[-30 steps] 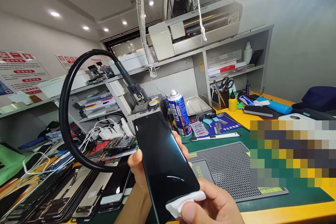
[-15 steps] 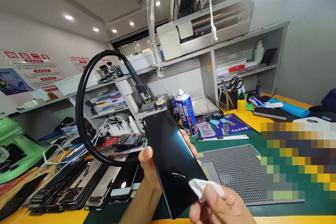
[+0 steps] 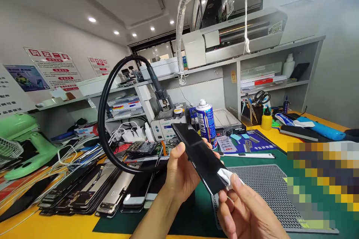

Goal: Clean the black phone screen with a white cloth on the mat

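A black smartphone (image 3: 206, 158) is tilted in the air in front of me, its dark glossy face seen at a shallow angle. My left hand (image 3: 182, 173) wraps round its edges, thumb on the near side and fingertips showing past the far side. At the phone's lower right corner, my right hand (image 3: 244, 205) pinches a folded white wipe (image 3: 225, 176) between thumb and fingers, and the wipe touches the screen there. The phone's underside and most of the left fingers are hidden.
A grey ribbed mat (image 3: 260, 190) lies on the green work mat. Behind the phone stands a blue spray can (image 3: 206, 123). A black hose (image 3: 102, 119) loops at left above several phone screens (image 3: 92, 190). A green fan (image 3: 25, 145) stands far left.
The phone has tipped so that its screen appears much narrower. My left hand has turned with it, and my right hand still holds the wipe at the lower corner. The camera view has shifted left.
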### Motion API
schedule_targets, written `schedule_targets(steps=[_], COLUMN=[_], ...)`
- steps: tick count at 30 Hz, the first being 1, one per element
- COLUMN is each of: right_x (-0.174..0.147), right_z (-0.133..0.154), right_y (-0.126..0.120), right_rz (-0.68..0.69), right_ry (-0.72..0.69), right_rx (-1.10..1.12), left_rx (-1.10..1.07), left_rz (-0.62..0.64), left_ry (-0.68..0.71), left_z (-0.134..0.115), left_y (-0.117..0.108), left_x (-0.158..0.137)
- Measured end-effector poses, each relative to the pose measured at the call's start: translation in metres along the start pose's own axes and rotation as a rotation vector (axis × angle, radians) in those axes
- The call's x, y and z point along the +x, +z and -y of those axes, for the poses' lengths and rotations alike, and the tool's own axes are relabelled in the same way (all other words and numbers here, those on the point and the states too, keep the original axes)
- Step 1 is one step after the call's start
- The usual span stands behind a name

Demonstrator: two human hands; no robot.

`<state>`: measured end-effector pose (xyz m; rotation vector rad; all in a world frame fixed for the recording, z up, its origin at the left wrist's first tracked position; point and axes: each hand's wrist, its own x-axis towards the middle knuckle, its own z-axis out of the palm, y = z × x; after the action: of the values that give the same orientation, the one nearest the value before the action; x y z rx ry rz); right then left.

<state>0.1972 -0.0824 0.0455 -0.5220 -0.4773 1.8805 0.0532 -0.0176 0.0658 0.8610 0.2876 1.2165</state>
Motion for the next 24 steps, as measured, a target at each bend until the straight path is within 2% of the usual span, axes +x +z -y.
schedule_targets(steps=[7, 14, 18, 24], right_x=[0.004, 0.017, 0.023, 0.021], right_z=[-0.003, -0.003, -0.004, -0.003], right_y=[0.004, -0.004, -0.007, 0.000], right_rz=[-0.005, -0.056, -0.012, 0.016], right_ry=[-0.072, 0.025, 0.060, 0.077], right_rx=[-0.046, 0.093, 0.146, 0.147], left_rx=[-0.029, -0.013, 0.013, 0.066], left_rz=[-0.173, -0.305, -0.372, -0.393], left_ry=[-0.032, -0.076, -0.085, -0.049], left_z=[0.001, 0.002, 0.001, 0.000], left_y=[0.002, 0.001, 0.000, 0.000], left_x=[0.002, 0.007, 0.007, 0.008])
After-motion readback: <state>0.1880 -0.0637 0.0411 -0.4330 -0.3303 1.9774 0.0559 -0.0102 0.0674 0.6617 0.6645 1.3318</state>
